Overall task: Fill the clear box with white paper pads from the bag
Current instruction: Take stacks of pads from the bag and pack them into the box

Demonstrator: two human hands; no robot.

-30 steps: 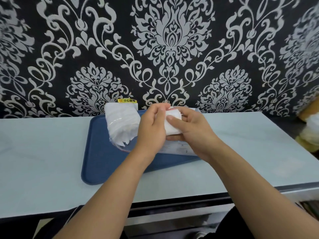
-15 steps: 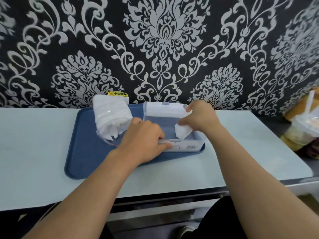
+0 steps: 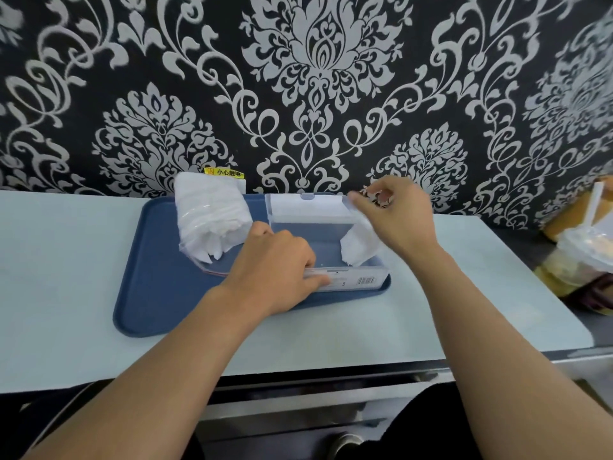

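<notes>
Lying in the clear box (image 3: 345,283), pads (image 3: 360,247) sit between both hands.

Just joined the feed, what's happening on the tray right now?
A person is loading a clear box on a blue tray. The left hand grips the box's near wall. The right hand hangs above its right end, holding nothing, over a few white paper pads already inside. The bag left of the box holds many more.

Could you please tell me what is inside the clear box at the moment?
One small stack of white paper pads leans at the right end of the clear box. The rest shows bare floor; the left hand covers its near-left corner.
</notes>
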